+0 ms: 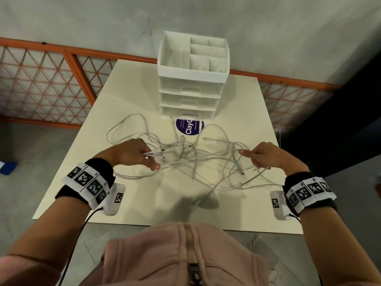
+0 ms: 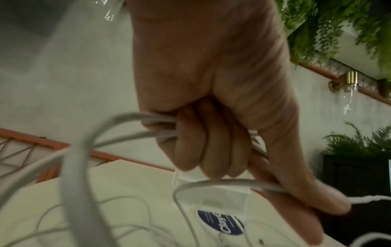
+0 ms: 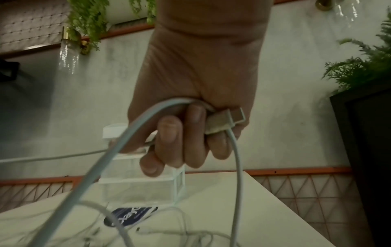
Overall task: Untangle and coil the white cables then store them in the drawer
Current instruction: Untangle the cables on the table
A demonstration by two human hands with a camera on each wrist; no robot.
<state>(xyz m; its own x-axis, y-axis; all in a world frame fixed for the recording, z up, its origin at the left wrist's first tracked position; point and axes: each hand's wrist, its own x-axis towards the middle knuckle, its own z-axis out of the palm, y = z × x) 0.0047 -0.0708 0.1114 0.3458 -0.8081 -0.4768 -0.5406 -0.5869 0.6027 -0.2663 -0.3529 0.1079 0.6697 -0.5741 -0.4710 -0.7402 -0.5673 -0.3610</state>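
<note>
Between curled fingers, the left hand (image 1: pixel 132 154) grips several strands of the white cables (image 1: pixel 185 155); the right hand (image 1: pixel 266 156) clutches another strand and a USB plug (image 3: pixel 226 121). Their tangle sprawls across the table (image 1: pixel 247 104), before the shut drawer unit (image 1: pixel 191 79)

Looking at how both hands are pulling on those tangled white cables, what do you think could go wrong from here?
The left hand and right hand each grip strands of the white cables; pulling them apart may tighten the knot between them. The USB plug held in the right hand could be strained. All three drawers of the drawer unit look closed, and both hands are occupied.
</note>
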